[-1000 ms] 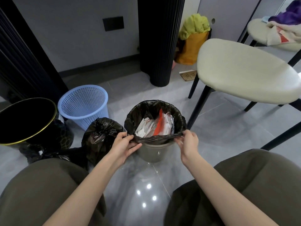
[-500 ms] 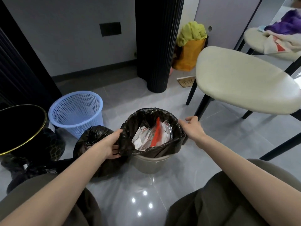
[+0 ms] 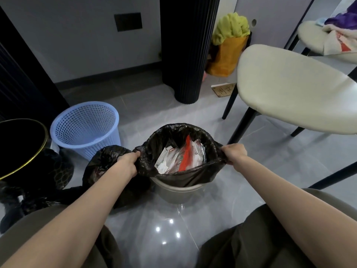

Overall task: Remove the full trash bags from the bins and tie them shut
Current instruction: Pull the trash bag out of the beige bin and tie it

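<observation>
Now right hand (image 3: 234, 152), like left hand (image 3: 128, 164), has gripped the trash bag (image 3: 185, 176) rim.

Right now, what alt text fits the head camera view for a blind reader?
The left hand and right hand grip opposite sides of a black trash bag of paper waste sitting in a grey bin.

- A cream-cushioned chair (image 3: 289, 89) with black legs stands at the right.
- A second chair (image 3: 309, 34) behind it carries purple and white cloths (image 3: 340, 29).
- An orange bag (image 3: 226, 57) topped with green cloth (image 3: 231, 28) sits beside a black fluted column (image 3: 188, 49).
- A small wooden sign (image 3: 224, 89) lies on the grey tiled floor (image 3: 154, 105).
- A black plate (image 3: 128, 22) is set in the wall.
</observation>
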`<state>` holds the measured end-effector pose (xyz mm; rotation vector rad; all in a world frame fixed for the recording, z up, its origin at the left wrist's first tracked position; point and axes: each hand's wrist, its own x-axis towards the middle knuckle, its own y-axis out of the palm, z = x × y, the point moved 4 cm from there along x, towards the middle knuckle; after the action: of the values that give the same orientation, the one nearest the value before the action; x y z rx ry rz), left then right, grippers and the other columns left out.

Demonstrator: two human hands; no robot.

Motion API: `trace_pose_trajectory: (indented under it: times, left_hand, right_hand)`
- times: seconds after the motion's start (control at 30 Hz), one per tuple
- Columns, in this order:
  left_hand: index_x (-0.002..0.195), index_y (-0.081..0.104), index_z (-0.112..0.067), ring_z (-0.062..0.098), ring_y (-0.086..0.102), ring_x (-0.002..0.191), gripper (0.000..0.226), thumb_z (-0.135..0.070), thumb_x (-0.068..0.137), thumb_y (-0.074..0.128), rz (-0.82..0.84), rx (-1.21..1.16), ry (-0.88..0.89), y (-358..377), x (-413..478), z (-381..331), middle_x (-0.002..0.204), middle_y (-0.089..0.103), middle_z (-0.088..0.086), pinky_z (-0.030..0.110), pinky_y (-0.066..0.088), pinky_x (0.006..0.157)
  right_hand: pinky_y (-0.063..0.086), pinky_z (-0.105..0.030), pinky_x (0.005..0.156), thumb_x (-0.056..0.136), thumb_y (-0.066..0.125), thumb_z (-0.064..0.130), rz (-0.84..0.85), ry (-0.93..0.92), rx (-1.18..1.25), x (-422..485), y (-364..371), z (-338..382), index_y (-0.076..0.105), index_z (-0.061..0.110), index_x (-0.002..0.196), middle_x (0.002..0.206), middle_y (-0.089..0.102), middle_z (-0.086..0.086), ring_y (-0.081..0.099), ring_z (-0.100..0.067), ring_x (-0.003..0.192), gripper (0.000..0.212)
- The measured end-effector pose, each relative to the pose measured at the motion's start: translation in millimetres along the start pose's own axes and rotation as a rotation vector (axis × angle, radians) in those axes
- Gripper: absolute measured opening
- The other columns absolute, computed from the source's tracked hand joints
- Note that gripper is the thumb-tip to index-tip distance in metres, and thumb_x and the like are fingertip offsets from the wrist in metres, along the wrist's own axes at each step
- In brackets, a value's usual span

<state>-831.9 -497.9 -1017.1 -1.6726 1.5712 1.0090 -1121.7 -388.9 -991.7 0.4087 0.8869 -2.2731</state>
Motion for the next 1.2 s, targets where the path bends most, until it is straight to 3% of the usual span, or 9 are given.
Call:
trace_pose_trajectory:
  times: [0.17,0.3,0.43,0.53,0.67,0.77,0.9,1.03,1.2]
  left_hand:
    - [0.104,0.062,-0.013,0.022,0.062,0.106,0.024,-0.022,0.1,0.04,0.142,-0.188,0.131,9.5,-11.3,-14.6,0.106,0.063,0.004,0.034,0.048,0.096]
    - [0.105,0.061,-0.014,0.013,0.06,0.07,0.015,-0.015,0.097,0.048,0.111,-0.1,0.355,8.9,-25.6,-27.5,0.081,0.062,0.002,0.024,0.055,0.057]
    - [0.117,0.059,-0.001,0.024,0.065,0.093,0.052,-0.046,0.092,0.05,0.071,0.215,0.375,4.8,-24.6,-22.9,0.105,0.067,0.012,0.031,0.053,0.078]
    - [0.125,0.054,-0.003,0.028,0.063,0.104,0.082,-0.066,0.073,0.062,0.113,0.329,0.268,-1.0,-27.2,-12.7,0.118,0.064,0.013,0.036,0.051,0.091]
    - [0.114,0.059,-0.001,0.025,0.061,0.094,0.037,-0.027,0.088,0.063,0.014,0.313,0.437,-2.4,-23.2,-8.8,0.113,0.065,0.015,0.033,0.05,0.086]
    - [0.098,0.063,-0.008,0.026,0.06,0.091,0.016,-0.012,0.096,0.049,-0.024,0.276,0.521,-3.4,-24.2,-11.3,0.095,0.065,0.013,0.037,0.05,0.088]
    - [0.102,0.065,-0.018,0.018,0.061,0.075,0.026,-0.005,0.096,0.043,0.071,0.335,0.586,-1.0,-30.3,-14.2,0.08,0.064,0.003,0.026,0.052,0.07]
    - [0.111,0.066,-0.01,0.025,0.062,0.094,0.05,0.011,0.089,0.026,0.102,0.574,0.607,-0.8,-35.0,-6.3,0.108,0.066,0.014,0.028,0.052,0.079]
    - [0.087,0.068,-0.013,0.019,0.057,0.092,0.05,0.012,0.085,0.024,0.178,0.909,0.604,-2.1,-40.0,8.5,0.1,0.064,0.011,0.025,0.047,0.084]
  right_hand:
    - [0.047,-0.052,0.083,0.083,0.046,0.008,0.103,0.01,0.354,-5.7,5.1,23.3,0.061,0.009,0.063,0.076,0.06,-0.01,0.058,-0.031,0.084,0.025]
    - [0.045,-0.051,0.098,0.09,0.036,0.004,0.203,-0.035,0.514,-24.1,4.0,39.4,0.065,0.007,0.073,0.091,0.068,-0.015,0.062,-0.032,0.093,0.033]
    - [0.039,-0.055,0.103,0.08,0.041,0.014,0.259,-0.083,0.407,-38.7,7.3,35.5,0.064,-0.005,0.106,0.117,0.063,-0.024,0.058,-0.026,0.089,0.039]
    - [0.054,-0.03,0.074,0.09,0.048,0.015,0.31,-0.251,0.261,-57.5,8.3,38.0,0.07,0.003,0.095,0.077,0.073,-0.005,0.061,-0.018,0.073,0.026]
    - [0.047,-0.011,0.06,0.088,0.064,0.03,0.431,-0.52,-0.051,-84.6,11.0,43.7,0.07,0.019,0.08,0.065,0.066,0.011,0.06,0.001,0.061,0.014]
    - [0.032,-0.018,0.049,0.088,0.064,0.023,0.39,-0.553,-0.342,-81.4,19.5,35.6,0.049,0.015,0.058,0.051,0.043,0.005,0.041,-0.008,0.049,0.034]
    - [0.033,-0.024,0.057,0.093,0.054,0.022,0.397,-0.611,-0.436,-90.2,24.4,34.6,0.056,0.009,0.069,0.061,0.049,0.002,0.046,-0.013,0.061,0.028]
    - [0.032,-0.022,0.092,0.098,0.044,0.019,0.408,-0.751,-0.455,-100.0,35.5,35.2,0.064,0.002,0.105,0.113,0.061,-0.006,0.05,-0.022,0.115,0.027]
    - [0.04,-0.037,0.083,0.1,0.034,0.028,0.445,-0.535,-0.291,-96.1,49.1,17.4,0.05,0.0,0.103,0.105,0.061,-0.013,0.055,-0.025,0.096,0.032]
